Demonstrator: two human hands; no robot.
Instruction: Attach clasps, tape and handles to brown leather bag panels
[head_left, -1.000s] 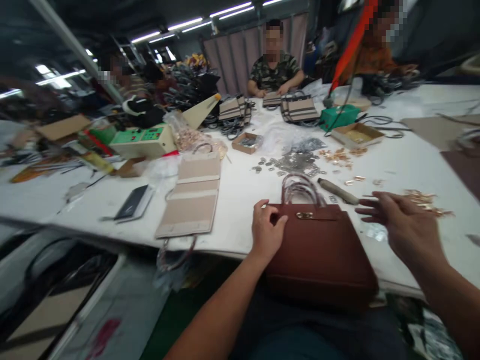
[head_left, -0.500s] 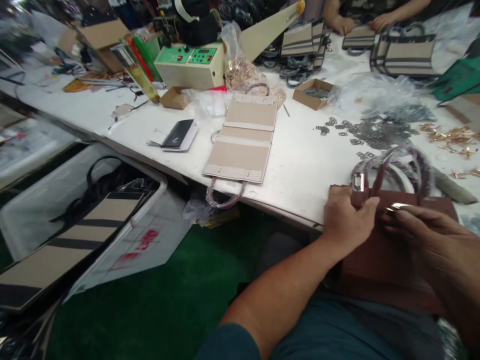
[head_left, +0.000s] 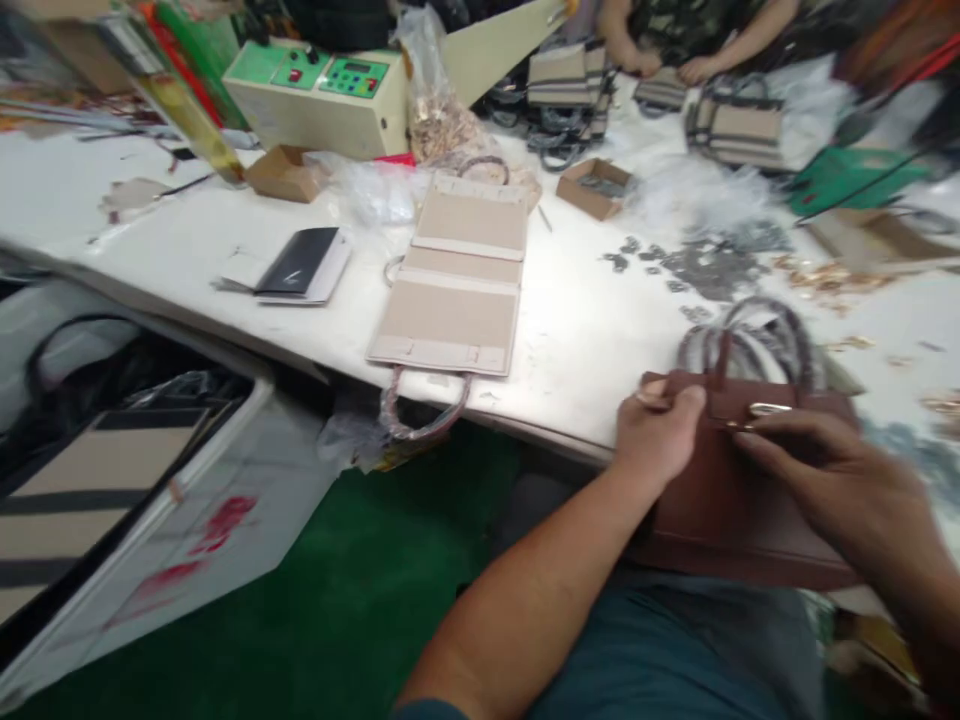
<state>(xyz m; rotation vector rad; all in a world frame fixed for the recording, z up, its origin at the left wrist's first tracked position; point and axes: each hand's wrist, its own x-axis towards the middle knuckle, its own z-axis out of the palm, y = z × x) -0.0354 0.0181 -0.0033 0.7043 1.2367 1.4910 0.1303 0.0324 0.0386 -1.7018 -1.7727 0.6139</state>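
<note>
The brown handbag [head_left: 701, 515] lies between the fingers of the two hands, its top edge at their level and its body extending below them. It is tilted, with the lower part over the person's lap; this position likely keeps the front face turned up toward the fingers.

Left hand [head_left: 660, 425]: the fingers grasp the top left corner of the handbag, thumb on the front face. This grip presumably steadies the edge.

Right hand [head_left: 847, 480]: thumb and forefinger nearly meet at the front of the handbag, just below a metal fitting [head_left: 769, 409]. A small bright part shows at the fingertips; owing to blur, whether it is pinched or only touched is not determinable.

The wrapped handles [head_left: 694, 350] stand just beyond the fingers, away from the front face. Farther out on the bench [head_left: 570, 330] lie grey metal plates [head_left: 709, 268] and, to their right, gold-coloured fittings [head_left: 832, 280], both within apparent reach. Well to the left of the left fingers are a beige panel [head_left: 461, 315], laid flat, and a notebook [head_left: 300, 262].
</note>
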